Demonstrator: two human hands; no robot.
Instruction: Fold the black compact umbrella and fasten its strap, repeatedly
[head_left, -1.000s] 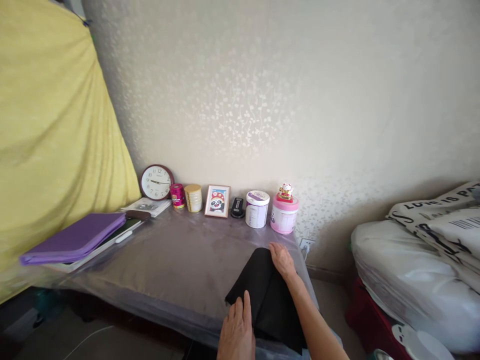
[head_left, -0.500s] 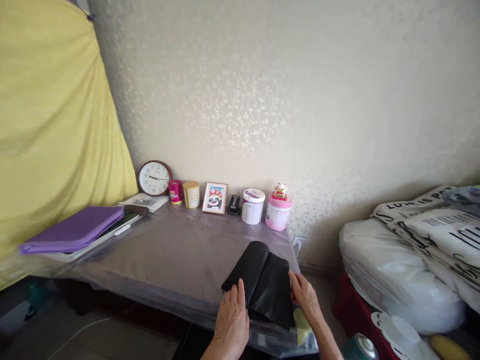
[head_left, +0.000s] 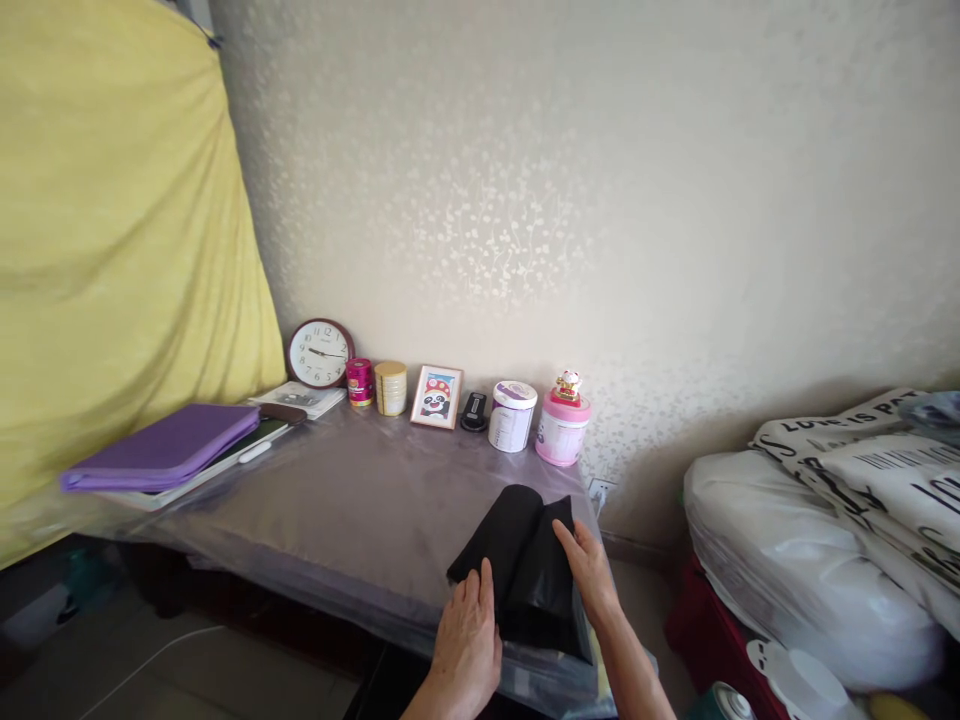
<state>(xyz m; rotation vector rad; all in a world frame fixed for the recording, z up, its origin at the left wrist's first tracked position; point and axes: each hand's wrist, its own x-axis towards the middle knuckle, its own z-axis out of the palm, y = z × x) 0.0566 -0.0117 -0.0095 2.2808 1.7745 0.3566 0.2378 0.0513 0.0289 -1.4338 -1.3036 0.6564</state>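
Note:
A folded black sheet [head_left: 517,565], slightly shiny like plastic, lies at the near right corner of the table [head_left: 360,510]. My left hand [head_left: 466,635] rests on its near left edge, fingers stretched out flat. At the right, my right hand [head_left: 589,570] pinches the upper right edge of the sheet and bends that flap inward over the rest. A fold line runs down the sheet's middle, between my hands. The fingertips of my right hand are partly hidden behind the flap.
Along the wall stand a clock [head_left: 321,352], a pink tin [head_left: 359,382], a yellow tin [head_left: 391,388], a panda picture frame [head_left: 436,396], a white tub [head_left: 512,415] and a pink-lidded tub [head_left: 562,430]. A purple folder [head_left: 161,445] lies left. Stuffed bags [head_left: 795,550] sit right, beyond the table edge.
My right hand has moved up and left with the sheet's right flap, which now lifts and curves inward. My left hand stays on the sheet. The view has shifted slightly.

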